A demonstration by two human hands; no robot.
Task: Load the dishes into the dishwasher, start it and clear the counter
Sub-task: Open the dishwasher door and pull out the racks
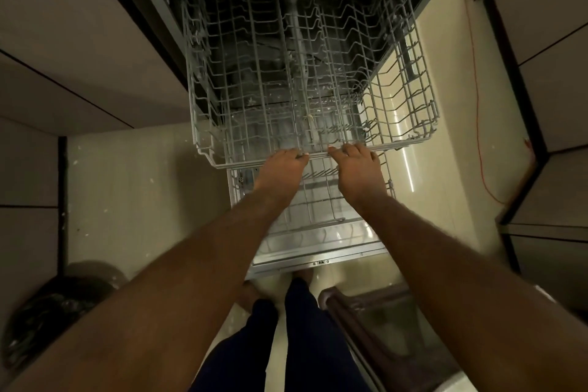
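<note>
Step in hand: we judge that we are sliding the upper rack [318,89] on its runners; which way it is travelling, we cannot tell.
Left hand [281,165]: fingers curled over the rack's front rim, left of its middle.
Right hand [356,169]: gripping the same front rim just beside the left hand, thumb lying along the wire.
Where the task's things are: the rack fills the centre of the frame, drawn well out of the dishwasher tub at the top. The lower rack [315,200] sits beneath it over the open door [318,251]. We see no dishes in either rack.
Doing it well: we should move both hands evenly and keep the rack level so that neither runner binds. A grip spread wider along the rim would likely steer it straighter.
Materials and shapes: both racks are grey coated wire. They form open grids with rows of upright tines and bent zigzag rests. The door's inner face looks like smooth, shiny metal.
Surroundings: a pale glossy floor [143,184], flat matte cabinet fronts [63,57] at the left, and a thin orange cord [475,105] at the right.
</note>
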